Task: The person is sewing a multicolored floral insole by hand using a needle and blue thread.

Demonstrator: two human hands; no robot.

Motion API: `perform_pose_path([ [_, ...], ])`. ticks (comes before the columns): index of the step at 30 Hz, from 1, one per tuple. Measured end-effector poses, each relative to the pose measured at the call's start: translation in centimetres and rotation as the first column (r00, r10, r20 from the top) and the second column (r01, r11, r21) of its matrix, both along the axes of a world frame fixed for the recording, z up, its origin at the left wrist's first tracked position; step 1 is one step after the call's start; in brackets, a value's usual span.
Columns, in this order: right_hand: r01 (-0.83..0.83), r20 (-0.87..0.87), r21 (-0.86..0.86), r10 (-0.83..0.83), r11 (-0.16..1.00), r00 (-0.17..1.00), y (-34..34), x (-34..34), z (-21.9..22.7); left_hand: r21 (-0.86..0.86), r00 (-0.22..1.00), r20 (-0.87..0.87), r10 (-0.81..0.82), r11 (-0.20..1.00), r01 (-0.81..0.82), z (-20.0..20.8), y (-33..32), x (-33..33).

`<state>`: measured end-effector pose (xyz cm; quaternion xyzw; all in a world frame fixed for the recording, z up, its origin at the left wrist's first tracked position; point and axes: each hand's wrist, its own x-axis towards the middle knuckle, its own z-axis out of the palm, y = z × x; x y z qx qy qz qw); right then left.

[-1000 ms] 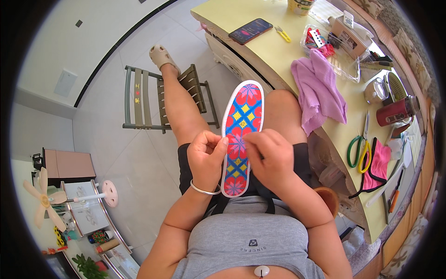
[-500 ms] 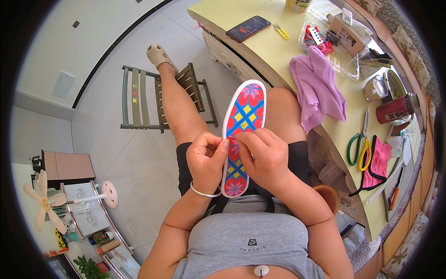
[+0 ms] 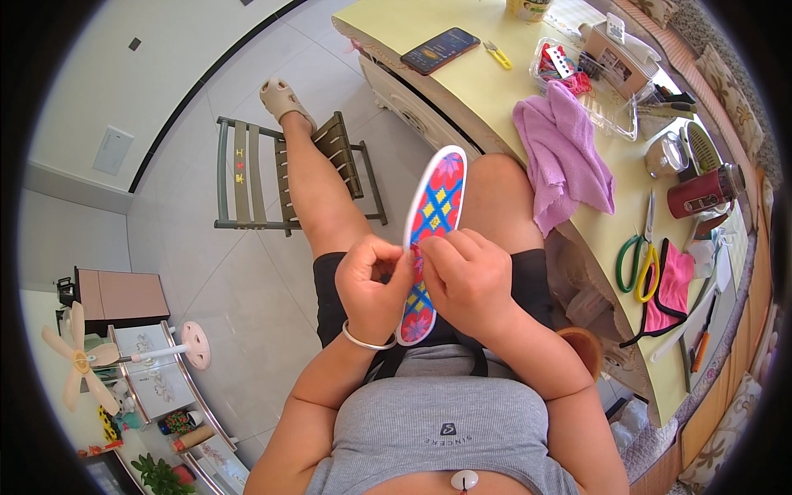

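An embroidered insole with a white rim and a red, blue and yellow pattern is held upright over my lap, turned partly edge-on. My left hand pinches its left edge near the middle, a bangle at the wrist. Across the insole's front, my right hand has its thumb and fingertips pinched together close to the left thumb. Whatever is between the right fingertips is hidden or too small to make out.
To the right, a yellow-topped table bears a phone, purple towel, scissors, a thread box and a dark red bottle. A folding chair supports one leg; a fan stands left.
The insole has turned about its long axis, showing more of its left edge and a narrower face. Both hands keep their places on it with small finger shifts.
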<state>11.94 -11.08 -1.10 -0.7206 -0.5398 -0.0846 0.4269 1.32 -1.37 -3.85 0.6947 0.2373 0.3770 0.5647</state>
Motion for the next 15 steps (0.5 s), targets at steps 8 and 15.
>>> perform_pose_path([
  [8, 0.001, -0.136, 0.055, 0.006, 0.998, 0.991, 0.1, -0.4, 0.4, 0.159, 0.998, 0.008, 0.066, 0.985, -0.066, -0.3, -0.1, 0.3],
  [15, 0.013, -0.058, 0.346, 0.008, 0.938, 0.998, 0.2, 0.9, 0.2, -0.068, 0.999, 0.05, -0.001, 0.998, 0.005, 0.5, -0.1, 0.0],
])
